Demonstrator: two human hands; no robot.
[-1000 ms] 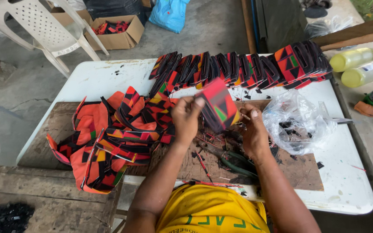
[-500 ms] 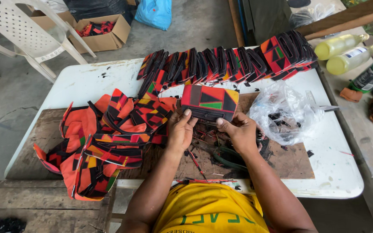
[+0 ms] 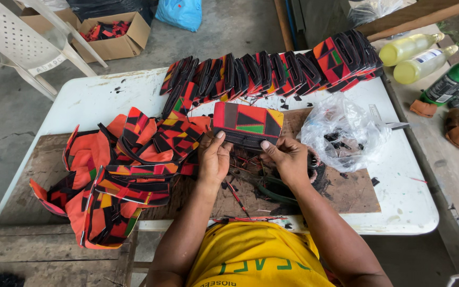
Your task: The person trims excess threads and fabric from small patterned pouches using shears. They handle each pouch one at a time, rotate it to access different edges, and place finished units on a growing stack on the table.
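Over the white plastic bench, both hands, left and right, pinched a flat red, black and green patterned fabric wallet by its lower edge; that thin grip could let it slip

Yellow tee w/ green print, bare forearms, no gloves.

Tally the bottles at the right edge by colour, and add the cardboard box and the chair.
Yellow squeeze bottles: 2
Green bottle: 1
Cardboard box: 1
White plastic chair: 1
Total: 5
Both hands, left hand and right hand, hold a patterned fabric pouch.
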